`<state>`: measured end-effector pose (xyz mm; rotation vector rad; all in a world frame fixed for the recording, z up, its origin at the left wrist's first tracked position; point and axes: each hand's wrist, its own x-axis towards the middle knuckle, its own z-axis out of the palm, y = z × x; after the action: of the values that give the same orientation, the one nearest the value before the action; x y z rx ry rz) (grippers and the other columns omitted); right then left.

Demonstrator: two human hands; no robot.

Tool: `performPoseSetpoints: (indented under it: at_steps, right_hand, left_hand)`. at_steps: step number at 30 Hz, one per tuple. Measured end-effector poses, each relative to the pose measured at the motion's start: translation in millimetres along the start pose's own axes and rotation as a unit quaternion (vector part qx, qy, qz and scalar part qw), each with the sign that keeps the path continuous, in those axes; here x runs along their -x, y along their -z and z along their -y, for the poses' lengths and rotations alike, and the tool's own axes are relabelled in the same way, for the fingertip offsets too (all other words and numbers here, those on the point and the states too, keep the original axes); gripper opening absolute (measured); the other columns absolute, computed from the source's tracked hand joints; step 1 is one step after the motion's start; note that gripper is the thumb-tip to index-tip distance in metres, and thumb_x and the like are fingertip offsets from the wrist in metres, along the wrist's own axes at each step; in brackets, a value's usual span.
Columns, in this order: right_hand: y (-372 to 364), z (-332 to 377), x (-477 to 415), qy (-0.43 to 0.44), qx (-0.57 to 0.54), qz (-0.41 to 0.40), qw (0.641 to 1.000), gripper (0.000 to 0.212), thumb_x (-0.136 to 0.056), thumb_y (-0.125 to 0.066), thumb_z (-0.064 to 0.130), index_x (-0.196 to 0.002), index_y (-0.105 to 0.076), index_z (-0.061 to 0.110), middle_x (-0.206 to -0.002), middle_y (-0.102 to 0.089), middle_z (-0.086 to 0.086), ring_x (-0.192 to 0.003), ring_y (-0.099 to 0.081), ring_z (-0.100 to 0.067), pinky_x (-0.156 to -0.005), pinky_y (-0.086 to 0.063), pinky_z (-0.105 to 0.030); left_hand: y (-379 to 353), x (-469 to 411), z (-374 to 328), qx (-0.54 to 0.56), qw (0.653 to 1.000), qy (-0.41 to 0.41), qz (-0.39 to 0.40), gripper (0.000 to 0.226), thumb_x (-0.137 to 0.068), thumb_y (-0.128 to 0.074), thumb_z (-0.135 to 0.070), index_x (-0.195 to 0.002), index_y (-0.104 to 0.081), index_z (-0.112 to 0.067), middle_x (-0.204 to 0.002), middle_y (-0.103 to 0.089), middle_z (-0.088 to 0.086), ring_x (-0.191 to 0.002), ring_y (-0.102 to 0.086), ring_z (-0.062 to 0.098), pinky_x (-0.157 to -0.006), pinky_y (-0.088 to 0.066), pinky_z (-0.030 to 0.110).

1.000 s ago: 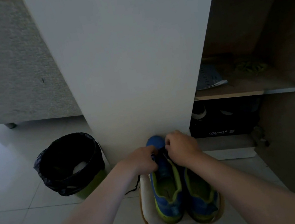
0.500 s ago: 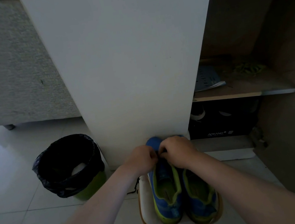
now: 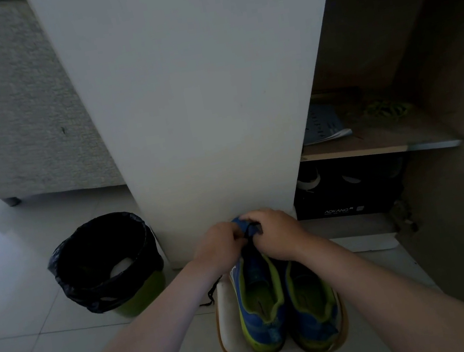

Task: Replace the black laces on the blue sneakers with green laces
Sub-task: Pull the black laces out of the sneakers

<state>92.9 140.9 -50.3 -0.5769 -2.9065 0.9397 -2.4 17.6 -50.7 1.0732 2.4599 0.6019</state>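
At the far left of my feed, a green waste bin (image 3: 107,261) lined with a black bag stands on the tiled floor beside a white cabinet panel (image 3: 198,89). Next comes the left hand (image 3: 218,245), fingers curled, pinching the black lace (image 3: 249,231) at the toe end of a blue sneaker (image 3: 259,303) with lime trim. A loose end of that lace trails off the sneaker's left side.

The right hand (image 3: 277,234) is close against the left and pinches a small loop of the same lace. A second sneaker (image 3: 311,310) lies just beside the first, both heels toward me on a white mat (image 3: 229,330). I cannot tell whether the second one is laced.

Farther right, on an open shelf, the green laces (image 3: 387,110) lie in a loose heap, well apart from the shoes.

I judge the lace to be light and limp, and likely to drag in the eyelets. It is best pinched close to an eyelet and drawn out one crossing at a time, while the other hand steadies the soft shoe.
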Motion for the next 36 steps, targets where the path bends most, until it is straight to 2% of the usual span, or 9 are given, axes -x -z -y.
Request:
performPoseSetpoints:
  at_steps: [3, 8, 13, 17, 19, 21, 28, 32, 36]
  right_hand:
    - [3, 4, -1, 0.021, 0.05, -0.007, 0.999, 0.021, -0.093, -0.056, 0.02, -0.103, -0.075, 0.019, -0.103, -0.073, -0.004, -0.094, -0.065, -0.025, -0.074, -0.052, -0.036]
    - [5, -5, -6, -0.033, -0.037, -0.037, 0.998, 0.019, -0.093, -0.062, 0.027, -0.088, -0.08, 0.022, -0.089, -0.076, 0.004, -0.083, -0.068, -0.014, -0.076, -0.054, -0.033]
    - [10, -7, -8, -0.13, -0.083, -0.194, 0.969, 0.029, -0.098, -0.055, 0.028, -0.079, -0.072, 0.015, -0.078, -0.069, 0.0, -0.078, -0.064, -0.018, -0.069, -0.052, -0.034]
    - [12, -5, -6, -0.141, -0.06, -0.153, 0.976, 0.024, -0.099, -0.049, 0.017, -0.108, -0.071, 0.017, -0.111, -0.067, 0.0, -0.102, -0.063, -0.02, -0.086, -0.053, -0.034]
    - [11, -3, -2, -0.077, -0.055, -0.104, 0.99, 0.042, -0.095, -0.047, 0.009, -0.134, -0.059, 0.02, -0.137, -0.053, 0.0, -0.123, -0.053, -0.019, -0.102, -0.044, -0.032]
    - [10, 2, 1, -0.023, -0.039, -0.07, 0.997, 0.055, -0.091, -0.047, 0.005, -0.143, -0.052, 0.023, -0.146, -0.047, 0.002, -0.128, -0.049, -0.018, -0.105, -0.041, -0.03]
    - [13, 6, -2, 0.011, 0.067, -0.045, 0.997, 0.026, -0.095, -0.054, 0.024, -0.11, -0.075, 0.03, -0.111, -0.073, 0.001, -0.103, -0.065, -0.023, -0.078, -0.052, -0.034]
    - [17, 3, -2, -0.058, 0.02, -0.11, 0.992, 0.026, -0.1, -0.052, 0.026, -0.111, -0.075, 0.023, -0.114, -0.072, 0.003, -0.105, -0.064, -0.021, -0.081, -0.053, -0.032]
    - [19, -2, -3, -0.09, 0.005, -0.185, 0.979, 0.026, -0.101, -0.05, 0.026, -0.087, -0.07, 0.017, -0.086, -0.068, 0.001, -0.084, -0.063, -0.022, -0.062, -0.044, -0.029]
  left_hand:
    - [6, 0, -4, 0.006, 1.0, -0.009, -0.023, 0.012, -0.091, -0.063, -0.023, -0.083, -0.067, -0.016, -0.088, -0.067, 0.007, -0.08, -0.058, 0.021, -0.067, -0.044, 0.03]
    - [3, -1, 1, 0.019, 0.998, 0.028, 0.054, 0.027, -0.087, -0.067, -0.031, -0.063, -0.06, -0.022, -0.064, -0.057, -0.003, -0.065, -0.054, 0.014, -0.057, -0.037, 0.026]
    - [-2, 2, 3, -0.013, 0.995, 0.033, 0.094, 0.027, -0.089, -0.066, -0.032, -0.088, -0.072, -0.006, -0.092, -0.069, 0.011, -0.083, -0.061, 0.019, -0.068, -0.044, 0.028]
    - [-1, 3, 0, -0.037, 0.996, 0.027, 0.083, 0.027, -0.094, -0.061, -0.029, -0.096, -0.071, -0.005, -0.101, -0.069, 0.009, -0.096, -0.062, 0.022, -0.072, -0.043, 0.029]
    - [-3, 2, 0, -0.033, 0.997, 0.028, 0.068, 0.021, -0.094, -0.061, -0.03, -0.081, -0.064, -0.013, -0.093, -0.066, 0.008, -0.089, -0.06, 0.022, -0.067, -0.04, 0.027]
    - [-1, 0, -1, -0.02, 0.999, 0.025, 0.035, 0.023, -0.093, -0.062, -0.03, -0.075, -0.058, -0.016, -0.084, -0.061, 0.005, -0.082, -0.058, 0.022, -0.063, -0.038, 0.028]
    - [12, 0, -10, 0.019, 0.998, -0.012, -0.054, 0.015, -0.09, -0.065, -0.029, -0.093, -0.073, -0.017, -0.096, -0.066, 0.004, -0.091, -0.061, 0.022, -0.069, -0.044, 0.029]
    - [6, -4, -3, 0.011, 0.999, 0.01, 0.043, 0.019, -0.089, -0.067, -0.032, -0.075, -0.068, -0.02, -0.074, -0.064, -0.003, -0.072, -0.059, 0.014, -0.058, -0.041, 0.025]
    - [-1, -4, 1, -0.011, 0.996, 0.014, 0.086, 0.026, -0.092, -0.064, -0.031, -0.072, -0.065, -0.015, -0.067, -0.055, -0.001, -0.07, -0.053, 0.016, -0.058, -0.035, 0.026]
